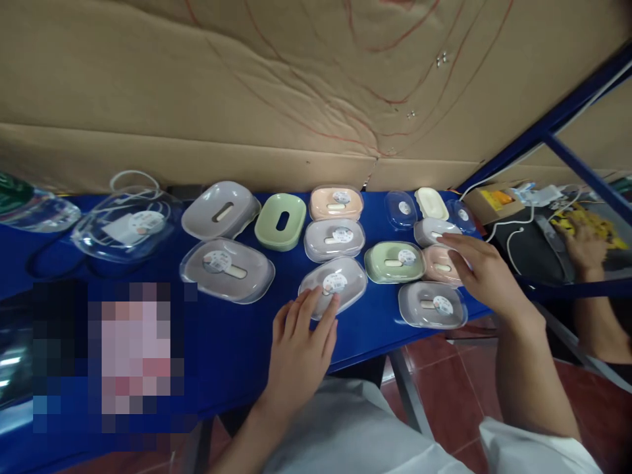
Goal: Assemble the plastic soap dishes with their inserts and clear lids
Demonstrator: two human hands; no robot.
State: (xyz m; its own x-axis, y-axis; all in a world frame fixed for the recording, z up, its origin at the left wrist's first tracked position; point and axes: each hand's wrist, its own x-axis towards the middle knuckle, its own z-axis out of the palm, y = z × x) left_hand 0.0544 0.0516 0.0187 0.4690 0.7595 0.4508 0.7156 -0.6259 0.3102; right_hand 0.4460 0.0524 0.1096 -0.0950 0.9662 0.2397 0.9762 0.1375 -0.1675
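Here left hand (301, 345) touches oval clear-lidded soap box (333, 284); right hand (481, 271) on pink one (441, 263).

on the blue surface (237, 342): four grey lidded soap boxes (334, 240), two pink (336, 203), one green (394, 262); beside them one open green tray (280, 222), one open grey tray (220, 210).

I see even, fairly bright overhead light with soft shadows, glare on the clear lids (226, 268) and the blue table (232, 342), a pixelated patch at lower left, and wide-angle bending with some softness toward the edges.
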